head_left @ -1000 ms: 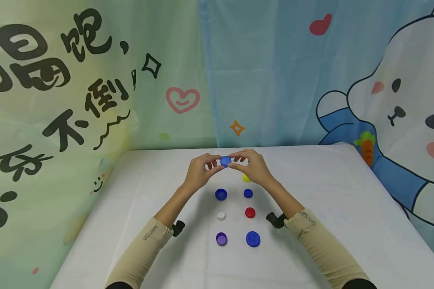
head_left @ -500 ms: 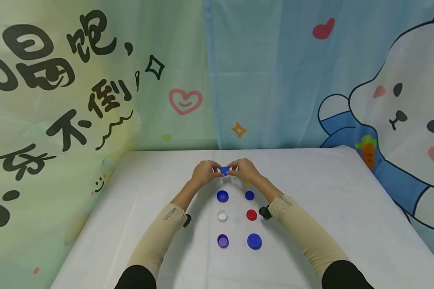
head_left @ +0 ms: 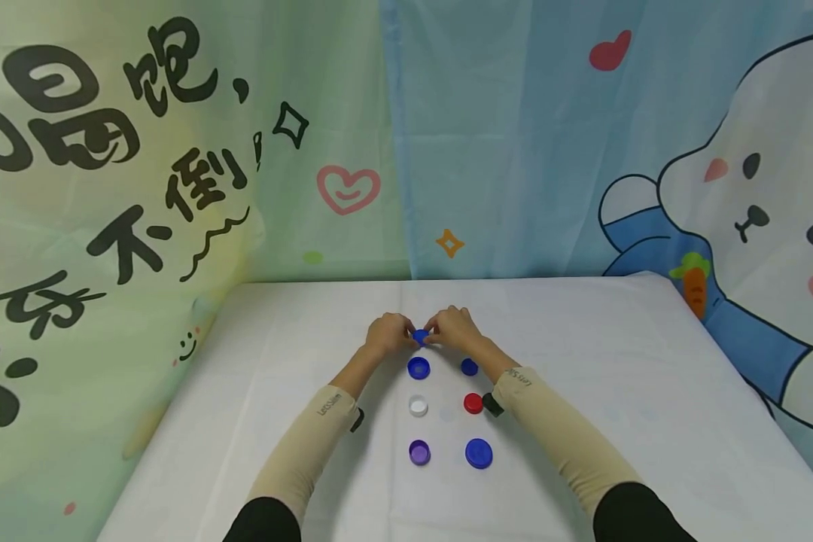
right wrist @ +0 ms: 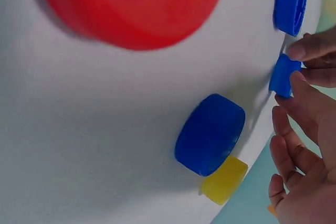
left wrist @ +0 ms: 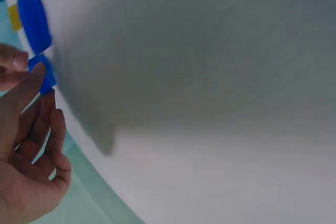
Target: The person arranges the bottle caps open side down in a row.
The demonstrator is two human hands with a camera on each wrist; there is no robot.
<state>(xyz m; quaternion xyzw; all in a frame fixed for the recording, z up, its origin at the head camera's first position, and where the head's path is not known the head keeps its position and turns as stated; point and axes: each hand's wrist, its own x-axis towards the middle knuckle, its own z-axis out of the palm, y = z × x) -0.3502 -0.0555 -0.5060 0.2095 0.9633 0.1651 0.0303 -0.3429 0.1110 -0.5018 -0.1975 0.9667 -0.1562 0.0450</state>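
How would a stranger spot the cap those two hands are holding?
On the white-covered table, look toward the far edge, where the left hand and right hand nearly meet. The small blue cap is pinched between them. Unlike the other blue caps, it is the only one held.

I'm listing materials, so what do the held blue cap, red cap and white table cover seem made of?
Held blue cap: probably plastic, smooth, evenly colored. Red cap: likely plastic too, slightly glossy, showing a pale highlight. White table cover: perhaps matte fabric, with soft creases.
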